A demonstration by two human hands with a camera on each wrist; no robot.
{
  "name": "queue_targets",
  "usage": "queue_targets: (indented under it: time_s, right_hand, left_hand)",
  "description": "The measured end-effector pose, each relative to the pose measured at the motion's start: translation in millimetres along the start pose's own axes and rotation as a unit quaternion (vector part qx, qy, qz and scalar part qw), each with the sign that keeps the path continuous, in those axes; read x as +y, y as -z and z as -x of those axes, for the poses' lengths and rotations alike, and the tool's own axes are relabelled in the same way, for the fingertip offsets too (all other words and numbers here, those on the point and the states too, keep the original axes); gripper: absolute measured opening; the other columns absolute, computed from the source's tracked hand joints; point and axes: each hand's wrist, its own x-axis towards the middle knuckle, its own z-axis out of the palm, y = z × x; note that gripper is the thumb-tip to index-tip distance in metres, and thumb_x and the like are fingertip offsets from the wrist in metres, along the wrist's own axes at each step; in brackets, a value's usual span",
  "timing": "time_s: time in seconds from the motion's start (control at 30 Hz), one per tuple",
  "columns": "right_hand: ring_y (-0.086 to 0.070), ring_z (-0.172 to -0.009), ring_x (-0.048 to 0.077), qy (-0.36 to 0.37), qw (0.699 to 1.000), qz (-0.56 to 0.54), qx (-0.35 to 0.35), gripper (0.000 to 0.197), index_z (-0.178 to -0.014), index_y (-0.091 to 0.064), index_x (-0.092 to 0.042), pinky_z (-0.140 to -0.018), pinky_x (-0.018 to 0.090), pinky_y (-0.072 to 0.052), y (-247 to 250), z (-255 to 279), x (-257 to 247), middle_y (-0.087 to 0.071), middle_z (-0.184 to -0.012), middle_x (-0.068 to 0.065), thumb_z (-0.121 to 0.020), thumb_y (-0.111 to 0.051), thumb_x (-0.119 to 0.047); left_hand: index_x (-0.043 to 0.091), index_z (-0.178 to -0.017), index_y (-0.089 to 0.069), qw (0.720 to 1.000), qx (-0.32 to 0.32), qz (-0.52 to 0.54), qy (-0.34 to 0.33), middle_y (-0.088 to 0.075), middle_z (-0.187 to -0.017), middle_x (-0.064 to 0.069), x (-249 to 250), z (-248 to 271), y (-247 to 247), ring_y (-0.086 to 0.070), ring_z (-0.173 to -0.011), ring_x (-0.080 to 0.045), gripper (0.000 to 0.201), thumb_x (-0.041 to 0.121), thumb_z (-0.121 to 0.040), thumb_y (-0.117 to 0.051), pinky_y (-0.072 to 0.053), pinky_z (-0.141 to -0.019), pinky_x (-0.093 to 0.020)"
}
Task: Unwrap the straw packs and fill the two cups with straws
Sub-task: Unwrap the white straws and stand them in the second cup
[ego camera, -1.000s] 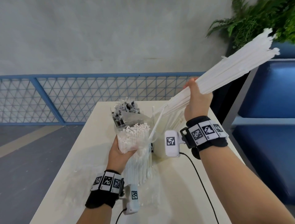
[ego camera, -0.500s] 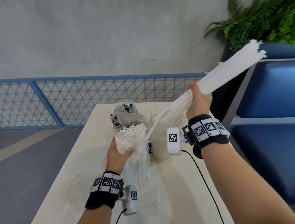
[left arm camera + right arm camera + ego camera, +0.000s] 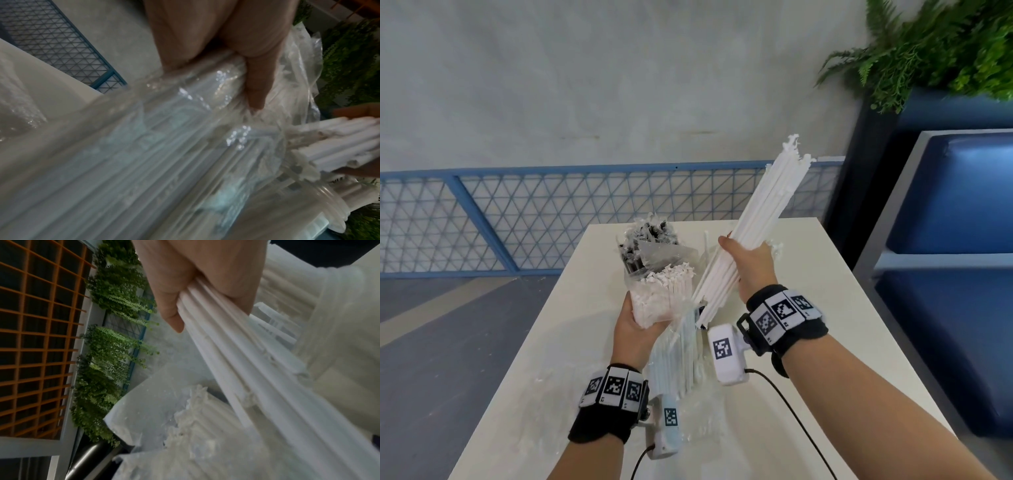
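Observation:
My right hand (image 3: 748, 262) grips a bundle of loose white straws (image 3: 767, 212), tilted steeply with the lower ends down by the pack. In the right wrist view the fingers (image 3: 170, 313) curl round this bundle (image 3: 236, 353). My left hand (image 3: 635, 330) holds a pack of white straws (image 3: 666, 294) standing in its open clear wrap; the thumb (image 3: 257, 84) presses on the plastic (image 3: 164, 146). A clear cup's rim (image 3: 331, 204) shows below the bundle's ends (image 3: 339, 141). In the head view my right hand and wrist camera hide most of that cup.
Dark straws in clear plastic (image 3: 643, 238) stand behind the pack on the white table (image 3: 825, 308). Crumpled clear wrap (image 3: 705, 421) lies near the front. A blue mesh fence (image 3: 551, 212) runs behind, a blue bench (image 3: 945, 222) and plants (image 3: 945, 51) to the right.
My right hand has come down and inward, swinging the straw bundle from a flat slant to nearly upright. My left hand keeps its hold on the pack.

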Motion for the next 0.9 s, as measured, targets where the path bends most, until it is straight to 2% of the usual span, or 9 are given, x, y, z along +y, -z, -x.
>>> queue_targets:
  time_s: [0.17, 0.27, 0.33, 0.4, 0.53, 0.63, 0.7, 0.8, 0.9]
  right_hand:
    - [-0.062, -0.086, 0.027, -0.018, 1.000, -0.011, 0.002, 0.028, -0.102, -0.058, -0.005, -0.081, 0.036, -0.050, -4, 2, 0, -0.064, -0.091, 0.011, -0.078, -0.071, -0.011]
    - [-0.060, -0.075, 0.023, 0.036, 0.998, -0.055, 0.012, 0.034, -0.112, -0.052, -0.004, -0.071, 0.034, -0.051, -1, 4, -15, -0.061, -0.081, 0.010, -0.080, -0.066, -0.004]
    - [-0.058, -0.075, 0.021, 0.087, 0.993, -0.076, 0.038, 0.036, -0.115, -0.051, -0.004, -0.065, 0.029, -0.051, 3, 2, -34, -0.058, -0.085, 0.010, -0.081, -0.064, -0.002]
    - [-0.060, -0.078, 0.017, 0.133, 0.984, -0.092, 0.071, 0.033, -0.111, -0.053, -0.009, -0.068, 0.026, -0.054, 7, 1, -54, -0.060, -0.087, 0.003, -0.081, -0.064, -0.003]
    - [-0.061, -0.080, 0.015, 0.203, 0.963, -0.130, 0.125, 0.028, -0.096, -0.054, -0.022, -0.071, 0.020, -0.051, 12, 0, -81, -0.062, -0.087, 0.000, -0.079, -0.064, -0.002]
    - [-0.063, -0.092, 0.017, 0.235, 0.949, -0.122, 0.169, 0.031, -0.106, -0.053, -0.019, -0.082, 0.021, -0.051, 15, -5, -81, -0.065, -0.102, 0.005, -0.080, -0.064, -0.006]
    - [-0.060, -0.096, 0.014, 0.241, 0.949, -0.103, 0.175, 0.032, -0.110, -0.052, -0.019, -0.086, 0.019, -0.047, 14, -8, -72, -0.063, -0.102, -0.002, -0.082, -0.064, -0.009]
    - [-0.057, -0.099, 0.011, 0.251, 0.942, -0.103, 0.199, 0.040, -0.121, -0.050, -0.010, -0.080, 0.005, -0.043, 18, -11, -62, -0.058, -0.105, -0.004, -0.084, -0.063, -0.008]
    - [-0.058, -0.103, 0.015, 0.265, 0.917, -0.145, 0.261, 0.048, -0.127, -0.047, -0.002, -0.080, 0.007, -0.046, 28, -18, -72, -0.059, -0.114, 0.004, -0.081, -0.062, -0.003]
  left_hand:
    - [0.021, -0.123, -0.050, 1.000, -0.002, 0.002, 0.004, -0.063, -0.107, 0.014, 2, 0, -1, -0.060, -0.091, 0.011, 0.069, -0.007, -0.066, -0.077, -0.051, -0.079, -0.012]
    - [0.023, -0.123, -0.050, 1.000, -0.001, 0.010, 0.005, -0.063, -0.111, 0.010, 3, 2, -1, -0.059, -0.101, 0.001, 0.069, -0.005, -0.066, -0.077, -0.049, -0.087, -0.018]
    - [0.019, -0.126, -0.049, 1.000, 0.003, 0.009, 0.004, -0.062, -0.113, 0.006, 5, 3, -1, -0.058, -0.103, -0.005, 0.069, -0.003, -0.067, -0.077, -0.046, -0.090, -0.023]
    - [0.018, -0.126, -0.048, 1.000, 0.003, 0.006, 0.000, -0.061, -0.112, 0.005, 5, 4, -1, -0.057, -0.103, -0.006, 0.067, -0.003, -0.069, -0.076, -0.044, -0.090, -0.022]
    - [0.024, -0.120, -0.050, 1.000, -0.001, 0.004, -0.003, -0.061, -0.107, 0.013, 5, 3, -1, -0.056, -0.099, 0.005, 0.064, -0.003, -0.069, -0.075, -0.047, -0.080, -0.007]
    - [0.026, -0.118, -0.051, 1.000, 0.001, 0.010, 0.002, -0.062, -0.109, 0.013, 4, 2, -1, -0.058, -0.103, -0.004, 0.063, -0.003, -0.068, -0.076, -0.047, -0.089, -0.023]
    - [0.025, -0.118, -0.051, 1.000, 0.004, 0.007, 0.004, -0.062, -0.108, 0.013, 4, 2, -1, -0.058, -0.104, -0.008, 0.062, -0.002, -0.069, -0.076, -0.045, -0.091, -0.027]
    - [0.025, -0.118, -0.050, 1.000, 0.005, 0.009, 0.004, -0.061, -0.107, 0.014, 5, 3, 0, -0.058, -0.103, -0.005, 0.061, -0.001, -0.069, -0.076, -0.046, -0.088, -0.023]
    - [0.025, -0.117, -0.050, 1.000, -0.003, 0.013, -0.001, -0.061, -0.107, 0.014, 6, 3, 1, -0.057, -0.101, 0.001, 0.060, -0.003, -0.070, -0.075, -0.049, -0.079, -0.011]
